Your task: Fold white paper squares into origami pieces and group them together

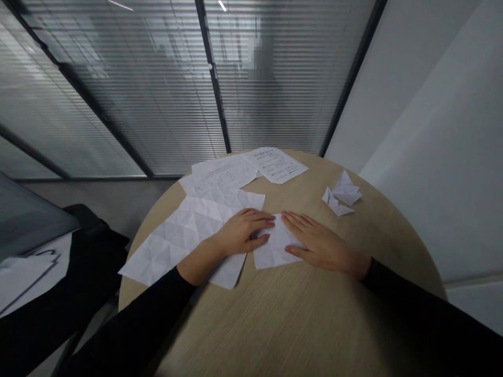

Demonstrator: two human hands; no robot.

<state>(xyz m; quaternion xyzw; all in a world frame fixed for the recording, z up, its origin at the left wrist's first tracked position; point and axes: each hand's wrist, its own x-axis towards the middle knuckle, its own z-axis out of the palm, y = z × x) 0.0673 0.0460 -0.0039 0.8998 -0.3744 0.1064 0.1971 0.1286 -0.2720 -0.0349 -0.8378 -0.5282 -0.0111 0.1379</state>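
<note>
A small white sheet of paper [275,251] with crease lines lies flat on the table, its near edge toward me. My right hand [314,238] rests on its right side, fingers stretched out and pressed flat, thumb apart. Over the left side of the same sheet is my left hand [247,230], its fingers slightly bent and apart, fingertips touching the paper near the top edge. Beneath my left hand and forearm spreads a larger creased white sheet [173,246], patterned with triangular folds. Parts of both sheets are hidden by my hands.
Folded white paper pieces [346,189] stand at the right of the round wooden table [251,324]. Printed sheets [275,165] lie at its far edge. On the left, papers [35,267] rest on a black item. A glass partition with blinds [165,94] and a white wall [440,157] stand beyond.
</note>
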